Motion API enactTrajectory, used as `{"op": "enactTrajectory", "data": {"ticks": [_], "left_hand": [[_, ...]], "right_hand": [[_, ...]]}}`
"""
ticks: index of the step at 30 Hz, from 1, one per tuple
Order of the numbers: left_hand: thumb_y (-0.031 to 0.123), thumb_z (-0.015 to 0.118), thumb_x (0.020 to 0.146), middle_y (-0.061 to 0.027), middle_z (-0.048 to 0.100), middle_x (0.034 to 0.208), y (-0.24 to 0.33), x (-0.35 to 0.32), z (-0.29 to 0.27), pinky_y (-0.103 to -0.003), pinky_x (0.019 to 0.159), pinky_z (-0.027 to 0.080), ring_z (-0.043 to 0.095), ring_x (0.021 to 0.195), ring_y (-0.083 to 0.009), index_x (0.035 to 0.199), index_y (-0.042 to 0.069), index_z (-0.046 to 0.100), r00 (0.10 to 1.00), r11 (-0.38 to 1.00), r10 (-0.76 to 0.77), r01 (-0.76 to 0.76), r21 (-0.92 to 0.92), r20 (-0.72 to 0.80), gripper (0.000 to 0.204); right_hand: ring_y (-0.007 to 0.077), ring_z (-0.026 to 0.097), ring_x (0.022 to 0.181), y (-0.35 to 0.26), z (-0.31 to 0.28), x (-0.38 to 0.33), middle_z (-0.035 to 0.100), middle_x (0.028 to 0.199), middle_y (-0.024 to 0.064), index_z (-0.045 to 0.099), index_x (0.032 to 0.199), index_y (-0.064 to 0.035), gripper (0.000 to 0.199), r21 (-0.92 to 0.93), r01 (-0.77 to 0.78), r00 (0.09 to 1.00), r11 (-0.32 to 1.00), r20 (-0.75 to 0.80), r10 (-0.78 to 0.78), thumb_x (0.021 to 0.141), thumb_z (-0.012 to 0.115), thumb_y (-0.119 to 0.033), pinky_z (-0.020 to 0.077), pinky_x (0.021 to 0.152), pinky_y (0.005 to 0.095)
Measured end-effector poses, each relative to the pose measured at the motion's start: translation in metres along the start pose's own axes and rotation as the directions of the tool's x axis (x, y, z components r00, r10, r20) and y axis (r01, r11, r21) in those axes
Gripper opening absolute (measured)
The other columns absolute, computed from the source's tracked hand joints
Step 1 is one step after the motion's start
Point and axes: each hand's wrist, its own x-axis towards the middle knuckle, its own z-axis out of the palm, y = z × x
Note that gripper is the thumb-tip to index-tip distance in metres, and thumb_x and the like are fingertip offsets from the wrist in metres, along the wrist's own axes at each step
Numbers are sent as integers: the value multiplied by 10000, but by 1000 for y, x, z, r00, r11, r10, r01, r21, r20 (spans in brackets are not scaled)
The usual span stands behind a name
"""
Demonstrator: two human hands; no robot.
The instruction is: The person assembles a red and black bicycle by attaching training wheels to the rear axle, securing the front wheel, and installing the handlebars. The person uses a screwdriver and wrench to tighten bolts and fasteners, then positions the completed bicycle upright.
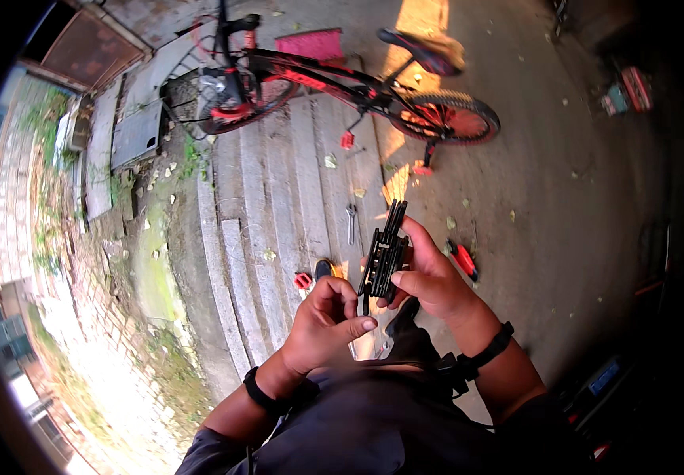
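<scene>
My right hand (437,281) grips a black hex key set (385,257), its thumb lying along the near side and the other fingers behind it. Several dark keys stand side by side in the holder, some jutting up past its top. Close to the lower end of the set is my left hand (322,328), fingers curled and thumb stretched toward a key's lower end, seemingly pinching it; the contact is small and partly hidden. Below and between the hands show my dark shoes (402,317).
A black and red bicycle (318,75) stands ahead, beside a pink board (310,43). On the ground lie an adjustable wrench (351,225), a red pedal (302,280) and a red and black object (462,261). Long stone slabs (255,198) run along the left.
</scene>
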Motion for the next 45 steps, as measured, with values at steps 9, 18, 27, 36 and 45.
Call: {"op": "enactTrajectory", "data": {"ticks": [9, 18, 27, 36, 45], "left_hand": [[43, 839, 789, 30, 475, 783, 104, -36, -97, -225, 717, 463, 465, 707, -64, 1382, 73, 431, 960, 960, 256, -266, -83, -115, 720], [156, 771, 891, 41, 510, 786, 173, -25, -156, -209, 651, 420, 496, 719, -39, 1339, 50, 515, 904, 927, 372, -350, 135, -213, 527], [116, 665, 954, -93, 666, 869, 250, 62, -156, -323, 602, 500, 644, 687, -183, 1207, 67, 632, 757, 608, 574, -138, 782, -312, 260], [66, 693, 897, -118, 655, 835, 307, 104, -206, -331, 616, 514, 652, 677, -243, 1108, 65, 638, 787, 457, 589, -134, 879, -186, 218], [113, 740, 853, -118, 681, 851, 363, 116, -313, -381, 584, 530, 676, 681, -306, 1057, 110, 650, 872, 421, 490, -232, 877, -5, 223]], "right_hand": [[185, 683, 827, -46, 146, 100, 604, 1175, 152, 156, 1554, -90, 832, -55, -40, 965, 998, 258, 53, 844, 590, -62, 589, 658, 296], [124, 631, 888, -90, 189, 202, 584, 1213, 127, 221, 1545, -61, 777, -308, 90, 910, 947, 411, 47, 853, 568, -1, 549, 745, 294], [173, 587, 591, -146, 184, 289, 552, 649, 62, 379, 1495, -99, 729, -635, 371, 860, 677, 510, 7, 811, 632, -77, 489, 602, 330], [163, 631, 764, -157, 206, 347, 640, 955, 105, 365, 1493, -84, 738, -536, 370, 845, 759, 534, -35, 813, 652, -67, 525, 749, 319], [64, 577, 758, -142, 280, 393, 630, 929, 10, 350, 1502, -49, 732, -432, 103, 930, 896, 361, 67, 859, 698, -88, 502, 704, 260]]}}
